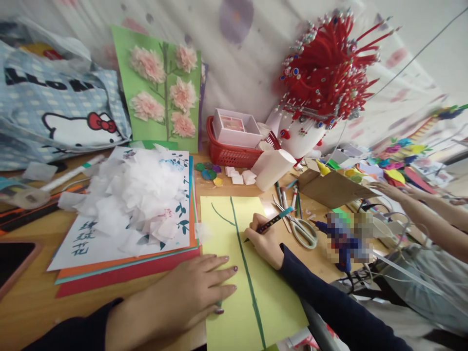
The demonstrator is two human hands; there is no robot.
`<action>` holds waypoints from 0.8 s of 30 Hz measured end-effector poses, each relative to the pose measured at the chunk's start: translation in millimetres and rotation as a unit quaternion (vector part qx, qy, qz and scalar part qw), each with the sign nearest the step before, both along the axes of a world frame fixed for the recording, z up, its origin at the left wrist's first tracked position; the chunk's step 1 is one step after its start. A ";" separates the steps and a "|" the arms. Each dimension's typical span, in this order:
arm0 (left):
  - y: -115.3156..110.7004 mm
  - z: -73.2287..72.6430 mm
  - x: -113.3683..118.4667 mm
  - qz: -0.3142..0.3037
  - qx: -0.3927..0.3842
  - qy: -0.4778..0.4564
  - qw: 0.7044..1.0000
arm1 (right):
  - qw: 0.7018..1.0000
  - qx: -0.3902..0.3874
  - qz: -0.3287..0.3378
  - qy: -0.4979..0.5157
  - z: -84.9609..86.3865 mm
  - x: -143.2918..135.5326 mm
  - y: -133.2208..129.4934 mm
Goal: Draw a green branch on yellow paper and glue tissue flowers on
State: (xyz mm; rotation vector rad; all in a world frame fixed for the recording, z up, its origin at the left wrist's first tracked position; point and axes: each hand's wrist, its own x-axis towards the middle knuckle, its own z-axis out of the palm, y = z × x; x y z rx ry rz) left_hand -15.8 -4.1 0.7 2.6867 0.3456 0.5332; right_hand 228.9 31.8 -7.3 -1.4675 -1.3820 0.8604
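Observation:
A yellow sheet of paper (223, 331) lies in front of me, with a long green stem line down it and one curved branch at the upper left. My right hand (266, 241) grips a dark marker (276, 220) with a teal end; its tip is at the paper, just right of the stem. Flat across the sheet's left edge rests my left hand (197, 287), fingers spread. Left of it, a heap of white tissue pieces (135, 190) sits on a stack of coloured paper (127, 280). Scissors (302, 231) lie right of the sheet.
Behind stand a green card with pink paper flowers (199, 97), a red basket (234, 158), a paper roll (275, 169) and a red beaded headdress (325, 73). A patterned bag (58, 102) and phone (16, 263) are at left. At right are a cardboard piece (334, 187) and another person's arm (420, 214).

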 end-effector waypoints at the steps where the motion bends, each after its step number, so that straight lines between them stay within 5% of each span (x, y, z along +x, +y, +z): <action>1: 0.2 -1.0 0.2 0.005 0.013 -0.009 1.000 | 1.000 0.000 -0.001 -0.002 -0.3 0.3 0.2; 11: 6.0 -19.0 6.3 0.206 0.231 -0.033 0.950 | 1.000 -0.007 -0.016 -0.024 0.8 7.3 -13.3; 18: 13.4 -3.7 -1.2 0.280 0.237 -0.012 0.930 | 0.999 -0.024 -0.025 -0.012 0.7 16.8 -27.0; 24: 63.1 14.3 1.1 0.242 0.143 0.098 0.955 | 0.999 -0.027 -0.009 0.029 -0.5 19.3 -25.5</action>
